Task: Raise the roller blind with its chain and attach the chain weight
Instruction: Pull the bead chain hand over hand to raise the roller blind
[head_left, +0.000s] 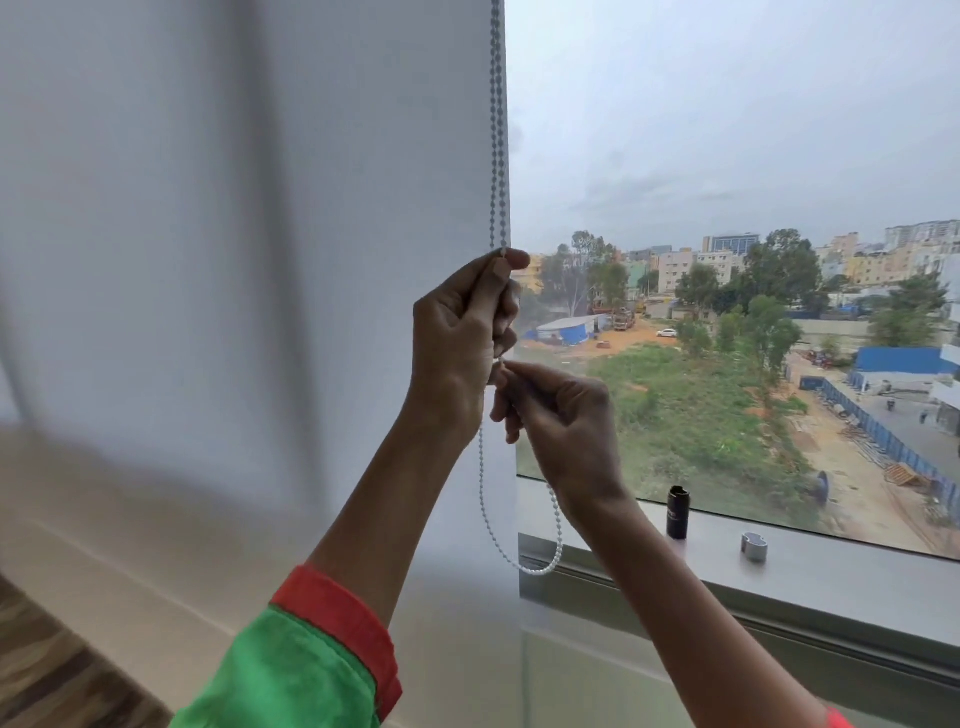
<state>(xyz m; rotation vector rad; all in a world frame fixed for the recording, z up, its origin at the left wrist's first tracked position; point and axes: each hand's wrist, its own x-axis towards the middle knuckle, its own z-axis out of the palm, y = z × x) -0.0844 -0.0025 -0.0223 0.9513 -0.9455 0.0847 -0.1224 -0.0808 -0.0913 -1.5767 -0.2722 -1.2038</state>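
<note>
A white roller blind (260, 208) covers the left part of the window. Its white bead chain (497, 130) hangs along the blind's right edge. My left hand (460, 332) is closed around both strands of the chain. Just below it, my right hand (558, 415) pinches the chain between thumb and fingers. Under the hands the chain hangs in a loose loop (535, 569) near the sill. A small grey chain weight (754, 545) lies on the sill, apart from the chain.
A black cylinder (678, 512) stands upright on the grey window sill (857, 582), left of the weight. The window glass (727, 156) shows buildings and a grassy plot outside. Wooden floor (47, 670) shows at lower left.
</note>
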